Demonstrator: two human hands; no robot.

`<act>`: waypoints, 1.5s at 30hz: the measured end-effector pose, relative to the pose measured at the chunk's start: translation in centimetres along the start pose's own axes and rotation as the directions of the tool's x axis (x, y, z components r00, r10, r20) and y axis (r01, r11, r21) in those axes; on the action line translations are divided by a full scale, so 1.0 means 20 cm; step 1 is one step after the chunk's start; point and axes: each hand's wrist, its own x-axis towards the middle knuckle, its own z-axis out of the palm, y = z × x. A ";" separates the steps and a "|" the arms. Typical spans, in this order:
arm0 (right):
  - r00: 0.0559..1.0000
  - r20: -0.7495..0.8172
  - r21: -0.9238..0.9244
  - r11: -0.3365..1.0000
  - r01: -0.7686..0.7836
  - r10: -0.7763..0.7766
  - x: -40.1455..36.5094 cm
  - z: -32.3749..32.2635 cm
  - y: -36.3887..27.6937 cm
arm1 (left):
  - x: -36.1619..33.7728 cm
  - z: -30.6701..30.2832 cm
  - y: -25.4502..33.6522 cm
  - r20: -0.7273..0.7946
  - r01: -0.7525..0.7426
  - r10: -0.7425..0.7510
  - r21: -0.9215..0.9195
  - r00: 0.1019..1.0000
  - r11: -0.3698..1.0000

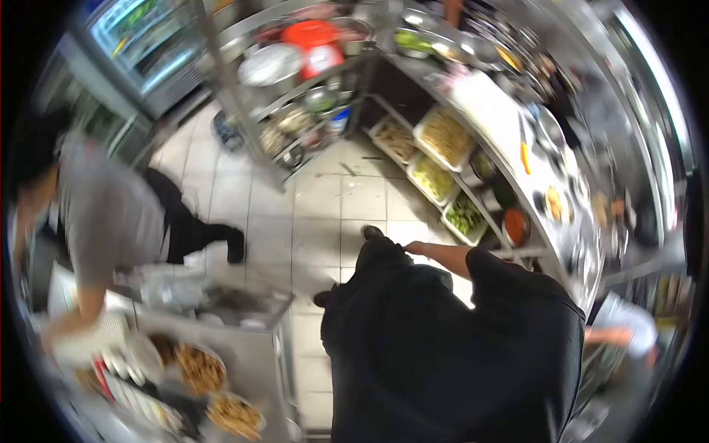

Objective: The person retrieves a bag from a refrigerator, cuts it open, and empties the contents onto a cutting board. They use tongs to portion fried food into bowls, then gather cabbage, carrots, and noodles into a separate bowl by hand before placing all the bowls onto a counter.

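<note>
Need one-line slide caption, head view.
Above a tiled kitchen floor, the wearer's right hand hangs near shelved food trays; co-worker at left.

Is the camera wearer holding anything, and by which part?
Nothing shows in the right hand, though blur leaves that unsure; the left hand is out of view.

Top point(458, 354): black, loose, plain; from my remote post I make out faint folds across it. Right sleeve point(509, 277): same black, short, wide at the opening, a bare forearm point(452, 258) showing past its edge. Right hand point(416, 248): bare, too small and blurred for me to detail. Trousers point(377, 257): black; I cannot trace where they meet the top. Shoe point(373, 232): dark, toe rounded.
</note>
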 end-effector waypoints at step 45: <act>0.096 -0.304 0.947 0.290 0.138 0.948 -0.10 -2.79 2.57 | 1.66 2.82 1.45 0.894 -0.281 -0.375 0.436 0.244 0.855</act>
